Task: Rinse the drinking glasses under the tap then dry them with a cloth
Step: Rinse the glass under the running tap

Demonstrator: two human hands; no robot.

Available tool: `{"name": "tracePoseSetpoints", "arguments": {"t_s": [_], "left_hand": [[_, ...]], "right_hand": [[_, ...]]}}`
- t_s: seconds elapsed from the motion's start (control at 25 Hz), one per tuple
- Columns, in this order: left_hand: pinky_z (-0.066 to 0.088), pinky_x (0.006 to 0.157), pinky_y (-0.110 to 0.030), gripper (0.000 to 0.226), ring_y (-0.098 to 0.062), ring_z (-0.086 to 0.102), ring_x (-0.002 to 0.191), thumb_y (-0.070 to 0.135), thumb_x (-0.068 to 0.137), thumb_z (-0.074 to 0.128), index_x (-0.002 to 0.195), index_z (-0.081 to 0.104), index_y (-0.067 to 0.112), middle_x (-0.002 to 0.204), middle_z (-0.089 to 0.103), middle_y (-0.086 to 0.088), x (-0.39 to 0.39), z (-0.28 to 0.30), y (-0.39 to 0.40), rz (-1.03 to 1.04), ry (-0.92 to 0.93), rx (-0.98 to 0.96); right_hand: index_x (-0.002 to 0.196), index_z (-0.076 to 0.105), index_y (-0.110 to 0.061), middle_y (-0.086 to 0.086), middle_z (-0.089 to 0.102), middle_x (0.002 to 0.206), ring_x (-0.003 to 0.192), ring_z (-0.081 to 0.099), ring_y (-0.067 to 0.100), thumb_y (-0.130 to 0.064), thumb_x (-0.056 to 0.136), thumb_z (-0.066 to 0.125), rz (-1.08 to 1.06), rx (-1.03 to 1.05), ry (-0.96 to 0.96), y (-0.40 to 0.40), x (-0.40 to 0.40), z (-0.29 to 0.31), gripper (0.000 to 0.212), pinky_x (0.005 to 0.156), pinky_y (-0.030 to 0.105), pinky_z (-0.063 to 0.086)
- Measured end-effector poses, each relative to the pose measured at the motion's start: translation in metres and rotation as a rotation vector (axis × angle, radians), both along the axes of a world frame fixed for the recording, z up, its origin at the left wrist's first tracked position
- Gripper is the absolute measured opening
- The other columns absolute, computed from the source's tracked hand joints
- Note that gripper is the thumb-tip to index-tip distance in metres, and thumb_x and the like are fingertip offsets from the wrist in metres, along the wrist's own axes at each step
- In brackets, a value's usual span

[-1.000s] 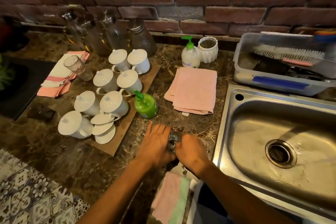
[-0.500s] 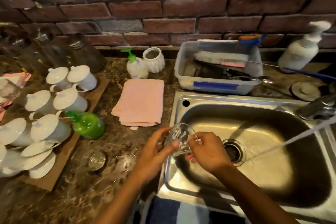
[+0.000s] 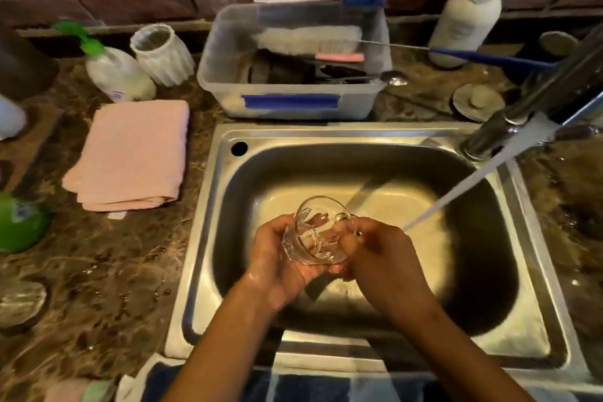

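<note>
A clear drinking glass (image 3: 315, 232) is tilted over the middle of the steel sink (image 3: 208, 206), its mouth facing away from me. My left hand (image 3: 277, 258) cups it from below and the left. My right hand (image 3: 381, 254) grips its right rim, fingers partly inside. The tap (image 3: 509, 117) at the right runs; its water stream (image 3: 456, 192) falls just right of the glass, not onto it. A folded pink cloth (image 3: 130, 153) lies on the counter left of the sink. Another glass (image 3: 19, 302) lies at the left edge.
A clear plastic tub (image 3: 293, 98) with a brush stands behind the sink. A white pump bottle (image 3: 463, 13) is at the back right, a soap dispenser (image 3: 114, 72) and white ribbed cup (image 3: 163, 52) at the back left. A green bottle (image 3: 19, 222) sits far left.
Both hands lifted the glass off the counter and carried it right, over the sink basin. My view swung right, so the mugs have left the frame and the tap shows.
</note>
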State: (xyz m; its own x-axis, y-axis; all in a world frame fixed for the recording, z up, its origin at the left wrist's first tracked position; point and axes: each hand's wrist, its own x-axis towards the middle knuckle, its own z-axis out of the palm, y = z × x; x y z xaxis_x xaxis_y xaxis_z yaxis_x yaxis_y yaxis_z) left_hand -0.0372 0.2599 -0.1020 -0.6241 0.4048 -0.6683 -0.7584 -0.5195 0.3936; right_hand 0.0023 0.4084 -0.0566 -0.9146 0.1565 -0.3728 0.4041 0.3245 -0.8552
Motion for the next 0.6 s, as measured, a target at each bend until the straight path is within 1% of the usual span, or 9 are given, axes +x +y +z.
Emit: {"name": "tracePoseSetpoints", "arguments": {"t_s": [0.08, 0.16, 0.24, 0.28, 0.36, 0.4, 0.44, 0.52, 0.6], "left_hand": [[0.061, 0.063, -0.043, 0.04, -0.035, 0.075, 0.078, 0.029, 0.083, 0.05, 0.084, 0.08, 0.001, 0.092, 0.076, -0.024, -0.005, -0.015, 0.022, -0.004, -0.038, -0.054], [0.061, 0.08, -0.048, 0.042, -0.037, 0.07, 0.095, 0.037, 0.09, 0.056, 0.104, 0.079, 0.004, 0.107, 0.073, -0.022, -0.008, -0.026, 0.044, -0.015, -0.091, -0.12], [0.055, 0.09, -0.047, 0.047, -0.038, 0.061, 0.104, 0.037, 0.094, 0.057, 0.123, 0.069, 0.002, 0.113, 0.067, -0.024, -0.009, -0.032, 0.065, -0.001, -0.118, -0.175], [0.053, 0.091, -0.045, 0.048, -0.037, 0.061, 0.102, 0.035, 0.096, 0.055, 0.127, 0.065, -0.001, 0.113, 0.066, -0.024, -0.009, -0.035, 0.074, 0.003, -0.094, -0.206], [0.052, 0.088, -0.043, 0.046, -0.034, 0.068, 0.093, 0.033, 0.097, 0.053, 0.121, 0.067, -0.003, 0.106, 0.071, -0.02, -0.007, -0.039, 0.093, -0.008, -0.029, -0.279], [0.053, 0.087, -0.044, 0.04, -0.035, 0.071, 0.092, 0.031, 0.096, 0.054, 0.113, 0.071, -0.001, 0.101, 0.073, -0.019, -0.006, -0.039, 0.102, -0.01, 0.007, -0.327], [0.054, 0.089, -0.048, 0.033, -0.04, 0.072, 0.094, 0.028, 0.095, 0.056, 0.104, 0.073, 0.001, 0.096, 0.074, -0.02, -0.004, -0.039, 0.112, -0.003, 0.054, -0.392], [0.055, 0.092, -0.054, 0.025, -0.044, 0.068, 0.102, 0.023, 0.098, 0.056, 0.096, 0.069, 0.002, 0.096, 0.073, -0.024, -0.001, -0.041, 0.13, 0.032, 0.139, -0.539], [0.06, 0.085, -0.047, 0.026, -0.029, 0.072, 0.098, 0.029, 0.103, 0.05, 0.095, 0.07, 0.014, 0.095, 0.076, -0.009, 0.001, -0.044, 0.137, 0.085, 0.274, -0.651]], "right_hand": [[0.092, 0.071, -0.031, -0.009, 0.074, 0.075, 0.069, 0.07, 0.009, -0.031, 0.095, 0.058, -0.074, 0.023, 0.023, 0.02, 0.007, -0.009, 0.013, 0.072, 0.04, 0.06], [0.099, 0.066, -0.035, -0.014, 0.071, 0.078, 0.073, 0.068, 0.004, -0.035, 0.094, 0.06, -0.203, 0.132, 0.149, 0.037, 0.017, -0.008, 0.009, 0.063, 0.026, 0.057], [0.101, 0.067, -0.033, -0.019, 0.069, 0.088, 0.081, 0.067, 0.003, -0.028, 0.094, 0.059, -0.274, 0.19, 0.334, 0.053, 0.022, -0.004, 0.011, 0.06, 0.018, 0.055], [0.101, 0.068, -0.032, -0.021, 0.069, 0.091, 0.084, 0.067, 0.002, -0.028, 0.094, 0.059, -0.226, 0.197, 0.358, 0.057, 0.022, -0.002, 0.012, 0.062, 0.015, 0.055], [0.102, 0.07, -0.032, -0.02, 0.072, 0.094, 0.088, 0.068, -0.002, -0.029, 0.095, 0.061, 0.005, 0.213, 0.218, 0.061, 0.014, -0.001, 0.012, 0.071, 0.012, 0.055], [0.103, 0.071, -0.028, -0.015, 0.074, 0.096, 0.088, 0.069, 0.0, -0.028, 0.096, 0.061, 0.147, 0.239, 0.1, 0.06, 0.009, -0.004, 0.012, 0.078, 0.014, 0.055], [0.101, 0.072, -0.021, -0.006, 0.076, 0.095, 0.087, 0.071, 0.005, -0.027, 0.098, 0.059, 0.208, 0.243, -0.006, 0.06, 0.003, -0.009, 0.015, 0.084, 0.022, 0.057], [0.095, 0.072, -0.011, 0.006, 0.075, 0.085, 0.08, 0.072, 0.017, -0.026, 0.102, 0.053, 0.046, 0.097, -0.106, 0.061, -0.008, -0.016, 0.025, 0.085, 0.039, 0.059], [0.091, 0.072, -0.01, 0.008, 0.074, 0.082, 0.078, 0.072, 0.021, -0.028, 0.103, 0.052, -0.119, 0.007, -0.079, 0.063, -0.018, -0.022, 0.03, 0.082, 0.046, 0.06]]}}
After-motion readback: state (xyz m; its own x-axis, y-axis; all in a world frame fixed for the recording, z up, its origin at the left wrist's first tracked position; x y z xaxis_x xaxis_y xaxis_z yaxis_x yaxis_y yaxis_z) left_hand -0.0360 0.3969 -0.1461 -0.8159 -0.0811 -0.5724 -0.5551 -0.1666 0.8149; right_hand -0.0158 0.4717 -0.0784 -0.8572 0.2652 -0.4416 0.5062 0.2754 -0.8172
